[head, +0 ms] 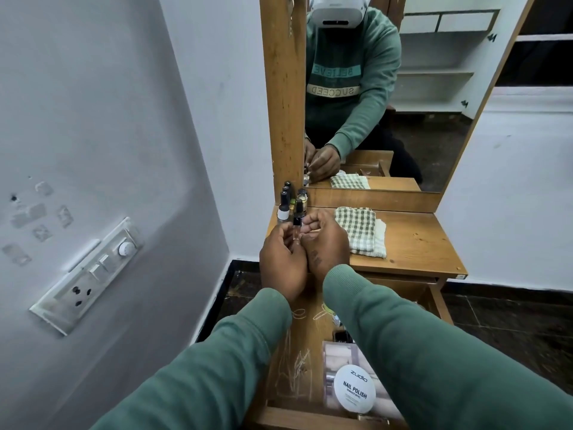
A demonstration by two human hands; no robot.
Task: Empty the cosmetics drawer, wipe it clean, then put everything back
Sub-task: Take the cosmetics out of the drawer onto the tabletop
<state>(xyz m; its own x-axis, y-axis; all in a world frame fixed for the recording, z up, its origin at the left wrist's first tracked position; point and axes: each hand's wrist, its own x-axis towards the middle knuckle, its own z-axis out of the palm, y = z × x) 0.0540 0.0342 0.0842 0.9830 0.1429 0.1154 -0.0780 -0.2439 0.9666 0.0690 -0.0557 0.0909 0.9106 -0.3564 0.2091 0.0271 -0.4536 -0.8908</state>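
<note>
Head view: both hands meet over the left front edge of a wooden dressing table (418, 243). The left hand (283, 262) and the right hand (325, 240) are each curled round one small clear bottle (297, 226) with a black cap, held upright between them, the fingers close together on it. Green sleeves (434, 352) cover both arms.

Just behind the held bottle, in the back left corner of the table top, a cluster of small bottles (286, 201) with dark caps stands upright against the mirror frame. Just to the right of the right hand lies a folded green-and-white checked cloth (361, 231), flat on the table top.

Below the arms the drawer (297, 361) is pulled open; its wooden floor is marked with pale scribbles. A round white tub (355, 389) labelled nail polish remover wipes lies in it on a clear flat case (336, 356), with a few small items farther back that are too hidden to name.

The mirror (434, 119) stands behind the table, and a switch panel (90, 274) sits on the left wall.
</note>
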